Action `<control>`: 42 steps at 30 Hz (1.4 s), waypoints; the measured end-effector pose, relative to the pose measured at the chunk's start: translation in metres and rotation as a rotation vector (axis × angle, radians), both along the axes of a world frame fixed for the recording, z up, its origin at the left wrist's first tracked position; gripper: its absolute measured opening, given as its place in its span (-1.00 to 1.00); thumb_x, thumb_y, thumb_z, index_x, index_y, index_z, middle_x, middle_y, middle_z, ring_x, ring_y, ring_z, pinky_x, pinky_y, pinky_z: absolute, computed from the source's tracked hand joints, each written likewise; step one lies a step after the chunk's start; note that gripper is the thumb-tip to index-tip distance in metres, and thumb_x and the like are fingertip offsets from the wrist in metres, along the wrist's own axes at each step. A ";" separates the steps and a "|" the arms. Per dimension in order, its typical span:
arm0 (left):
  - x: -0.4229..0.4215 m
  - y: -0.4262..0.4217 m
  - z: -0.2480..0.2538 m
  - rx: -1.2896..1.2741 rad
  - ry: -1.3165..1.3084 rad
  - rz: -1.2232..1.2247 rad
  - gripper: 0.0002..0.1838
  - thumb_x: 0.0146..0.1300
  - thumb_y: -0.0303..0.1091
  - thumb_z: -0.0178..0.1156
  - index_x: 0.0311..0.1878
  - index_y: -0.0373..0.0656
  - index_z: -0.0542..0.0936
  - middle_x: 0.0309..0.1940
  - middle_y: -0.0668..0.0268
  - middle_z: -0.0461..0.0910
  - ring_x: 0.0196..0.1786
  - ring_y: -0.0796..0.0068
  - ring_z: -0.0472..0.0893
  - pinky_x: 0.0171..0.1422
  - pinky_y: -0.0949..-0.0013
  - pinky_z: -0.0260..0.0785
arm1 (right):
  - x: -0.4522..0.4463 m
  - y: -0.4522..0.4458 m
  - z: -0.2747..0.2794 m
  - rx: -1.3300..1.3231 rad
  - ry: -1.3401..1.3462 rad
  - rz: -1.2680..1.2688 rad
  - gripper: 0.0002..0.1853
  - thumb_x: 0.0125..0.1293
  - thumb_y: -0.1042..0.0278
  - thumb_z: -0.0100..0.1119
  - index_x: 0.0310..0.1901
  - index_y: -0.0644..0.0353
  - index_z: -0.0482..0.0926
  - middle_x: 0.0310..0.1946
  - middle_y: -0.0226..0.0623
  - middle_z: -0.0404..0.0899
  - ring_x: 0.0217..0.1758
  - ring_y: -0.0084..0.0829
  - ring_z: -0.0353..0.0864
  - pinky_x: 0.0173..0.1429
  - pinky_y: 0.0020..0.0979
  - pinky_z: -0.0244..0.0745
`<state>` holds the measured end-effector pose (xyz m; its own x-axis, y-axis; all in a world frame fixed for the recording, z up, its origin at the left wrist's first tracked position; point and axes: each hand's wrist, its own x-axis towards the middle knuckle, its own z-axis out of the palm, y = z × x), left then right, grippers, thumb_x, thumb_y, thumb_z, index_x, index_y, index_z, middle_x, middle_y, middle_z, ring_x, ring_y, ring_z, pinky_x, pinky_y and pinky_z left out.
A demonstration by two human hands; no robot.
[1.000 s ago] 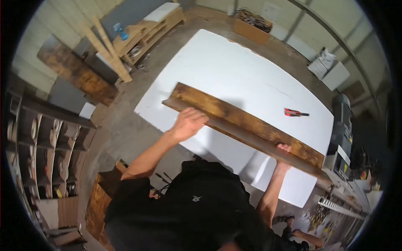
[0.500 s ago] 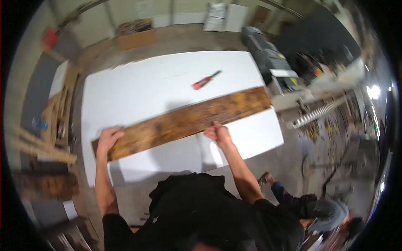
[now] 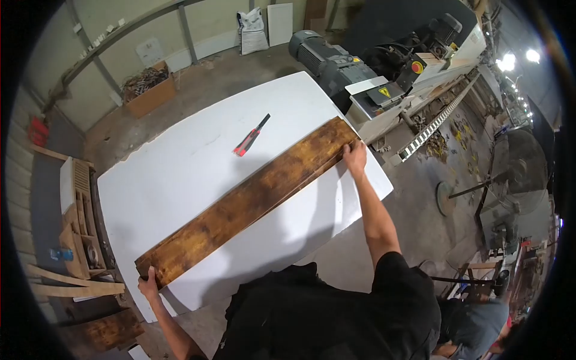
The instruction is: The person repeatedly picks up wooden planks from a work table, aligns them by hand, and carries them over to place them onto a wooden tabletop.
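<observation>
Brown, scorched-looking wood: one long board [image 3: 246, 207] lies over the white table [image 3: 198, 159], between the person's two hands, and I see both hands on it. Long axis runs aslant, from the person's near left to far right. Left hand [image 3: 149, 285] clamped on the near-left end, thumb over the top face, fingers round the end and partly hidden. Right hand [image 3: 355, 158] closed on the far-right end at its near corner, fingertips bent over the edge; underside of that grip not visible. Each hand thus has its own end, and the middle of the board is reached by neither; left hand is the nearer to the body, right arm the more stretched. Along the near long edge, towards the right, a thin second edge shows; cannot tell whether a separate piece or a folded side. Cannot tell either whether the board rests flat all along. Edges: left end near the table's left-hand rim, right end close to the opposite rim, with the machine [image 3: 342, 69] just beyond, so room lengthwise looks tight. Widest open surface is on the far side, where a red-and-black cutter [image 3: 251, 137] lies apart from the board; the near-side strip is narrower, partly shadowed.
</observation>
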<state>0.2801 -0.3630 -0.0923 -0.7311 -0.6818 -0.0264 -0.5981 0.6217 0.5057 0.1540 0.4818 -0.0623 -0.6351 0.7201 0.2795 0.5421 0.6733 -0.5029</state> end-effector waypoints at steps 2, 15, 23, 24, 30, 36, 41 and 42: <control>0.001 0.002 0.007 0.219 0.076 -0.040 -0.26 0.09 0.09 0.48 0.02 -0.48 0.58 -0.11 -0.05 0.66 -0.06 0.07 0.63 0.09 0.12 0.46 | -0.023 0.031 -0.005 0.080 -0.046 0.010 -0.59 0.31 0.09 0.21 0.03 0.24 0.59 0.09 0.09 0.54 0.18 0.09 0.52 0.23 -0.04 0.43; -0.030 0.023 0.037 0.504 0.038 -0.043 -0.43 0.07 -0.13 0.54 -0.07 -0.49 0.62 -0.21 0.17 0.66 -0.21 0.34 0.60 -0.05 0.27 0.47 | -0.051 0.111 -0.013 -0.266 -0.197 0.060 -0.50 0.30 -0.04 0.16 0.06 0.21 0.67 -0.02 0.12 0.66 0.16 0.04 0.61 0.25 -0.15 0.46; -0.029 -0.011 0.029 0.614 0.066 -0.094 -0.44 0.12 -0.16 0.51 -0.02 -0.47 0.62 -0.17 0.17 0.68 -0.16 0.30 0.64 0.01 0.27 0.48 | 0.028 0.087 -0.013 -0.321 -0.085 0.045 -0.57 0.20 0.07 0.29 -0.03 0.22 0.71 -0.16 0.03 0.72 0.00 0.02 0.69 0.12 -0.17 0.53; -0.028 -0.013 0.032 0.646 0.083 -0.103 -0.43 0.11 -0.15 0.51 -0.01 -0.47 0.61 -0.16 0.17 0.68 -0.16 0.29 0.64 0.02 0.26 0.48 | 0.040 0.088 -0.017 -0.335 -0.077 0.053 -0.57 0.20 0.08 0.31 -0.03 0.24 0.71 -0.18 0.03 0.72 -0.03 0.01 0.70 0.11 -0.16 0.53; -0.032 -0.026 0.030 0.275 0.000 -0.211 -0.25 0.11 -0.06 0.49 0.18 -0.47 0.49 0.02 -0.04 0.61 0.05 0.07 0.60 0.22 0.12 0.42 | 0.096 0.091 -0.024 -0.236 -0.105 0.095 -0.31 0.18 0.04 0.36 0.24 0.36 0.49 0.08 0.18 0.56 0.14 0.04 0.57 0.23 -0.16 0.47; -0.075 0.111 0.066 -0.156 0.073 -0.668 -0.28 0.19 -0.03 0.37 0.23 -0.43 0.48 0.20 -0.20 0.49 0.27 -0.13 0.47 0.37 0.03 0.32 | 0.113 0.035 -0.069 -0.479 0.454 -0.263 -0.26 0.29 0.08 0.30 0.35 0.43 0.35 0.06 0.04 0.55 0.07 -0.13 0.55 0.17 -0.22 0.47; -0.119 0.319 0.092 0.215 0.002 -1.154 -0.31 0.26 -0.01 0.33 0.28 -0.35 0.48 0.24 -0.13 0.49 0.34 -0.07 0.41 0.44 0.11 0.26 | 0.142 -0.145 -0.016 -1.513 0.515 -0.175 -0.81 0.43 0.24 0.12 -0.28 0.17 0.52 -0.51 -0.37 0.46 -0.49 -0.44 0.40 -0.38 -0.38 0.30; -0.127 0.348 0.086 0.162 -0.015 -1.232 -0.29 0.25 0.02 0.32 0.29 -0.33 0.48 0.25 -0.13 0.49 0.35 -0.08 0.41 0.45 0.11 0.25 | 0.148 -0.168 -0.017 -1.622 0.476 -0.131 -0.80 0.45 0.24 0.09 -0.26 0.18 0.53 -0.48 -0.33 0.48 -0.48 -0.43 0.41 -0.39 -0.36 0.31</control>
